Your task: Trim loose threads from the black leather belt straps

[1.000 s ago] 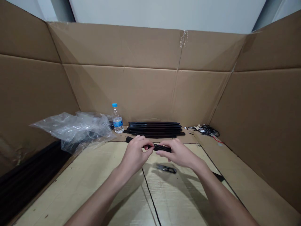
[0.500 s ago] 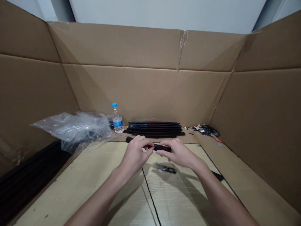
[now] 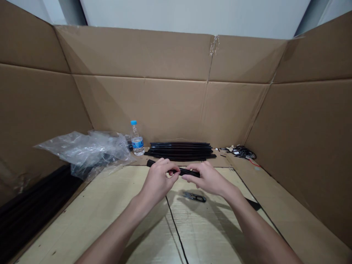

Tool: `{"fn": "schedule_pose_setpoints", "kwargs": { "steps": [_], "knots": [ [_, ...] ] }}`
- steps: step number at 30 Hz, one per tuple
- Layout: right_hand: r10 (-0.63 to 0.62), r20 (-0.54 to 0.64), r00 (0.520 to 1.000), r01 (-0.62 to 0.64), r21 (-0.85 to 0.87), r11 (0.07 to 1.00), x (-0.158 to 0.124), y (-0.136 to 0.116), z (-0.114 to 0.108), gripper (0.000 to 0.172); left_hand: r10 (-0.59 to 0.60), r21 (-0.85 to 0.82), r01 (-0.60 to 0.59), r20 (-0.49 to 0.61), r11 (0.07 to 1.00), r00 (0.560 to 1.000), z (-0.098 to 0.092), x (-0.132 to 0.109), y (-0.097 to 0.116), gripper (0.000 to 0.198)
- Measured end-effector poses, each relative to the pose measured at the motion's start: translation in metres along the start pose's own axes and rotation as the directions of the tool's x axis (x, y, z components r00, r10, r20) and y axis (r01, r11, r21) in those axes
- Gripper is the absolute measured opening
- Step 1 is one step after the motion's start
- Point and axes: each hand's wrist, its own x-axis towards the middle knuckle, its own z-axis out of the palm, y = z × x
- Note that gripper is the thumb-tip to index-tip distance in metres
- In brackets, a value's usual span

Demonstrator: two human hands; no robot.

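Both hands hold a narrow black strip [image 3: 189,172] above the board, its left end sticking out past my left hand. My left hand [image 3: 159,176] pinches thumb and forefinger together at the strip's middle. Closed around the right end is my right hand [image 3: 205,178], thumb in front and fingers behind. A thin black cord [image 3: 174,222] runs from below my left hand down towards me; its upper end is hidden. Just below my right hand lies a pair of thread snips [image 3: 195,197] on the board.
Behind my hands lies a stack of black strips [image 3: 180,151]. A water bottle [image 3: 137,141] and a crumpled clear plastic bag [image 3: 96,150] stand left of it. Dark long material [image 3: 38,205] fills the left side. Tangled black cords [image 3: 243,151] lie at right. Cardboard walls [image 3: 137,106] surround the board [image 3: 90,216].
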Motion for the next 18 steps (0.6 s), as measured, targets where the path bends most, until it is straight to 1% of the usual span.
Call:
{"fn": "schedule_pose_setpoints", "kwargs": {
  "steps": [11,18],
  "knots": [
    [0.014,-0.027,1.000,-0.014,-0.016,1.000,0.0007,0.0019,0.0020,0.024,-0.018,-0.020,0.019,0.013,1.000,1.000,-0.0002,-0.0015,-0.0015,0.015],
    [0.014,-0.019,1.000,-0.014,-0.016,1.000,0.0006,0.0019,0.0020,0.027,-0.013,-0.011,0.013,0.009,1.000,1.000,0.0004,-0.0002,-0.0002,0.015]
  ]
}}
